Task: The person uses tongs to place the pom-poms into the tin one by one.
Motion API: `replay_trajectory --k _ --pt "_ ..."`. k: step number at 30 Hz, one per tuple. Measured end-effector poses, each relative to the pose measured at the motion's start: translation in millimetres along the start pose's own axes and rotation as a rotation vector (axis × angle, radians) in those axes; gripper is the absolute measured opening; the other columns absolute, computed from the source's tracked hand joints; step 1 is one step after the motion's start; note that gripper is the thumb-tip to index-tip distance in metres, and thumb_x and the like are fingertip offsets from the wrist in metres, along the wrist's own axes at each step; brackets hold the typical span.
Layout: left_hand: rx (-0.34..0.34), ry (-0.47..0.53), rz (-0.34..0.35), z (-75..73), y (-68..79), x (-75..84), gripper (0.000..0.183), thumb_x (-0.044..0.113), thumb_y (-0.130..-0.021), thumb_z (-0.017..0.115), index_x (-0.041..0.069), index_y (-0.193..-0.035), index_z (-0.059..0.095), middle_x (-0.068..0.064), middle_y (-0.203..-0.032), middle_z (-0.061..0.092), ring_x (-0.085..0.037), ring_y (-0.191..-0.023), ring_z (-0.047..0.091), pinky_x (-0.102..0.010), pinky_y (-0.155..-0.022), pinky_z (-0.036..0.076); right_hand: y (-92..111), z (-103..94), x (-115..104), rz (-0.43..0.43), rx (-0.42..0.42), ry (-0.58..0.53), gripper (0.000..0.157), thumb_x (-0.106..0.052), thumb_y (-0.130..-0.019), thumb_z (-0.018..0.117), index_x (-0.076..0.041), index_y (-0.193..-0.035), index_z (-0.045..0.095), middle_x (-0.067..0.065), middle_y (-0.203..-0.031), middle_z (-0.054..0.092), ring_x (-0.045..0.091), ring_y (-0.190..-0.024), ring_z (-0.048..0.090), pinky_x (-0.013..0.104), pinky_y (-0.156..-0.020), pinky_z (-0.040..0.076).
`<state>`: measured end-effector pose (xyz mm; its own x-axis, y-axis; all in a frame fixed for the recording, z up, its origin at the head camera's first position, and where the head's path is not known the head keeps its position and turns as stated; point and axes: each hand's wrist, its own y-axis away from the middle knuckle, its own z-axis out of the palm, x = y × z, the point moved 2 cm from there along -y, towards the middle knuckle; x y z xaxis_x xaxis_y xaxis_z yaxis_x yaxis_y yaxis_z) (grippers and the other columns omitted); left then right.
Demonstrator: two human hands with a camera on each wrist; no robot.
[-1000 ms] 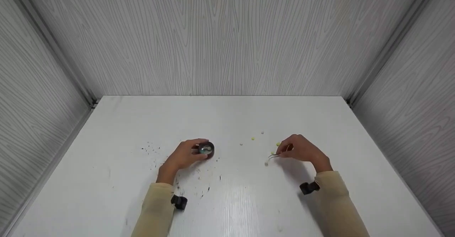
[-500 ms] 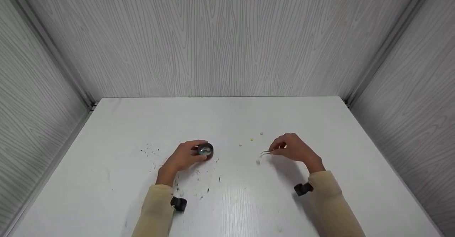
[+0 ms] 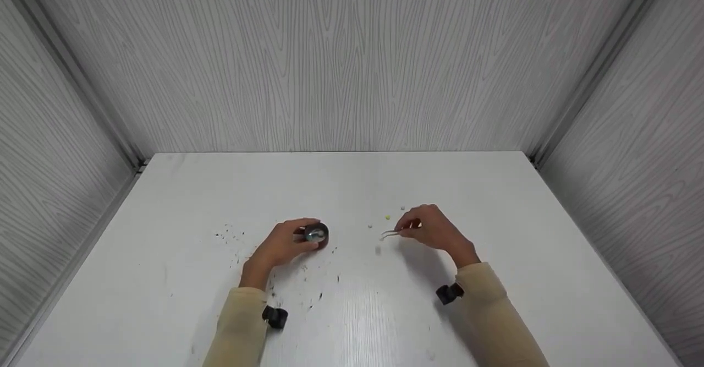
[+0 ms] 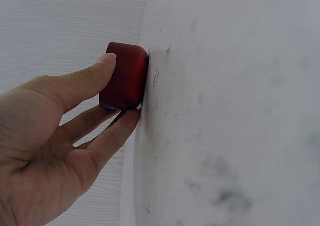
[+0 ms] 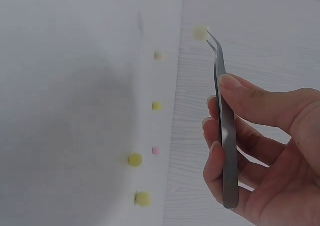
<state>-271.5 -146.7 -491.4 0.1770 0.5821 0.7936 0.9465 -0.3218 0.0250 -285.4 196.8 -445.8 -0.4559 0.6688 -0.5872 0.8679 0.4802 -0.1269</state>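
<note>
My left hand [image 3: 283, 243] grips a small round dark red cup [image 4: 125, 76] between thumb and fingers. Its base is at the table, and the head view looks into its shiny inside. Steel tweezers with bent tips [image 5: 228, 136] are pinched between the thumb and fingers of my right hand [image 3: 434, 232]. At the tweezer tips is a pale cream pellet [image 5: 200, 33], raised over the table to the right of the cup. Loose pellets lie beyond the tweezers: a pale one [image 3: 370, 226], a yellow one [image 3: 388, 217] and a pinkish one [image 5: 156, 150].
Two larger yellowish pellets, one deeper yellow [image 5: 135, 159] and one paler [image 5: 143, 199], show in the right wrist view. Dark specks [image 3: 228, 234] are scattered left of and below the cup. Grey wood-grain panels [image 3: 341, 64] enclose the white table [image 3: 341, 185] at back and sides.
My right hand has moved left toward the cup, carrying the tweezers and the pellet, which has come up off the table. My left hand and the cup stay nearly in place.
</note>
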Motion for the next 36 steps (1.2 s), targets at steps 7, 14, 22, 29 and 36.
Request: replay_trajectory --k 7,14,22,29,36 --pt "-0.001 0.006 -0.003 0.9 0.2 0.2 0.052 0.009 -0.096 0.073 0.010 -0.146 0.058 -0.021 -0.149 0.057 -0.043 -0.135 0.058 -0.056 -0.113 0.047 -13 13.2 -13 -0.047 0.019 -0.011 0.010 -0.005 -0.090 0.078 -0.010 -0.097 0.083 0.005 -0.096 0.080 0.013 -0.083 0.063 0.023 -0.075 0.050" --pt "-0.006 0.006 0.002 1.2 -0.2 -1.2 0.053 0.010 -0.096 0.072 0.009 -0.147 0.057 -0.022 -0.149 0.057 -0.043 -0.135 0.058 -0.056 -0.113 0.048 -23 25.1 -21 -0.062 0.047 -0.011 0.009 -0.005 -0.090 0.078 -0.008 -0.097 0.083 0.007 -0.093 0.079 0.015 -0.082 0.066 0.023 -0.073 0.051" --pt "-0.013 0.016 0.003 0.2 -0.4 -1.1 0.052 0.009 -0.096 0.072 0.009 -0.146 0.058 -0.022 -0.148 0.057 -0.044 -0.134 0.058 -0.056 -0.113 0.048 -36 37.2 -29 -0.060 0.054 -0.011 0.009 -0.006 -0.090 0.078 -0.009 -0.097 0.083 0.007 -0.092 0.079 0.014 -0.081 0.065 0.024 -0.073 0.051" --pt "-0.012 0.020 -0.002 -0.2 -0.9 -0.8 0.051 0.009 -0.096 0.072 0.009 -0.146 0.059 -0.023 -0.147 0.058 -0.044 -0.133 0.059 -0.057 -0.112 0.048 -48 45.4 -40 -0.022 0.045 0.005 0.010 -0.005 -0.090 0.078 -0.010 -0.097 0.083 0.006 -0.092 0.078 0.013 -0.079 0.063 0.026 -0.071 0.051" --pt "-0.012 0.017 0.002 0.7 -1.9 0.1 0.051 0.009 -0.096 0.072 0.009 -0.146 0.058 -0.022 -0.146 0.059 -0.044 -0.133 0.059 -0.057 -0.112 0.048 -54 51.6 -49 -0.034 0.039 -0.011 0.011 -0.002 -0.090 0.078 -0.008 -0.097 0.083 0.007 -0.093 0.078 0.014 -0.081 0.064 0.026 -0.072 0.052"
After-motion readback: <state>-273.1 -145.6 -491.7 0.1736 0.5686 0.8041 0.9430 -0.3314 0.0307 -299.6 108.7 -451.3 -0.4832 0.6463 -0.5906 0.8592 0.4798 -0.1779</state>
